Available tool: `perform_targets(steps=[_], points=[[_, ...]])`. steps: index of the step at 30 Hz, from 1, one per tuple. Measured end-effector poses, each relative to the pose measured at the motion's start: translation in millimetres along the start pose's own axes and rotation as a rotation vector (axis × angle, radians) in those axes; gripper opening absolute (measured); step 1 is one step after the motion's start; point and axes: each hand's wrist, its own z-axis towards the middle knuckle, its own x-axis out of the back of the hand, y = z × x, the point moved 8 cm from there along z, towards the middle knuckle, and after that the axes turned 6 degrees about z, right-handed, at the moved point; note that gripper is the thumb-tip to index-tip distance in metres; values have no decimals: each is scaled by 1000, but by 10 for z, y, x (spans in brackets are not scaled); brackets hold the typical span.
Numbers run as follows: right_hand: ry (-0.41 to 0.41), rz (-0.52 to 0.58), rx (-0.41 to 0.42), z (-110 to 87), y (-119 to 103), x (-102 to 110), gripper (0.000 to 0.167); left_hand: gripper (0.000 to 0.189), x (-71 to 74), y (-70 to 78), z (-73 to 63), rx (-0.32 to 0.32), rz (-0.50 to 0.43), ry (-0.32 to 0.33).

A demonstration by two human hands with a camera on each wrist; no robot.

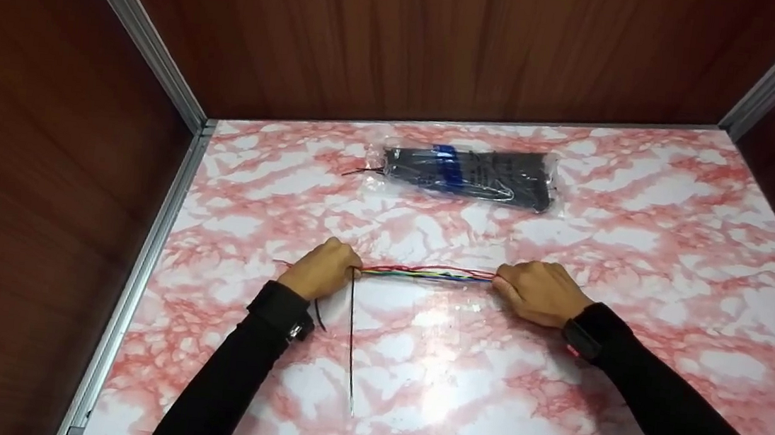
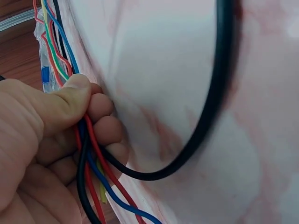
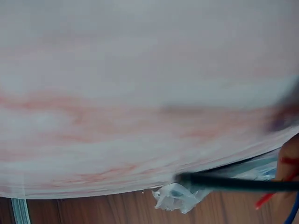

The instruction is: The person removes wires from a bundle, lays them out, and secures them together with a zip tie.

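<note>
A bundle of thin coloured wires, in red, yellow, green and blue, stretches between the two hands just above the table. My left hand grips its left end; in the left wrist view the thumb presses the wires against curled fingers. From this hand a thin black strip, like a cable tie, hangs toward me, and a black cord curves out close to the camera. My right hand holds the other end in curled fingers. Only part of it shows in the right wrist view, beside a blurred dark length and a red wire tip.
Beyond the hands lies a clear plastic bag packed with black strips like cable ties, with a blue band. A thin black end sticks out at its left. The pink-and-white marbled table meets brown wood-look panels at the back and sides.
</note>
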Motion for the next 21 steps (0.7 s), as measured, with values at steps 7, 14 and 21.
perform_targets(steps=[7, 14, 21], points=[[-49, -12, -113, 5, 78, 70, 17, 16, -43, 42, 21, -36, -14, -9], [148, -413, 73, -51, -5, 97, 10, 26, -60, 153, 125, -113, 59, 13], [172, -369, 270, -174, -3, 56, 9, 28, -35, 82, 134, -90, 76, 8]])
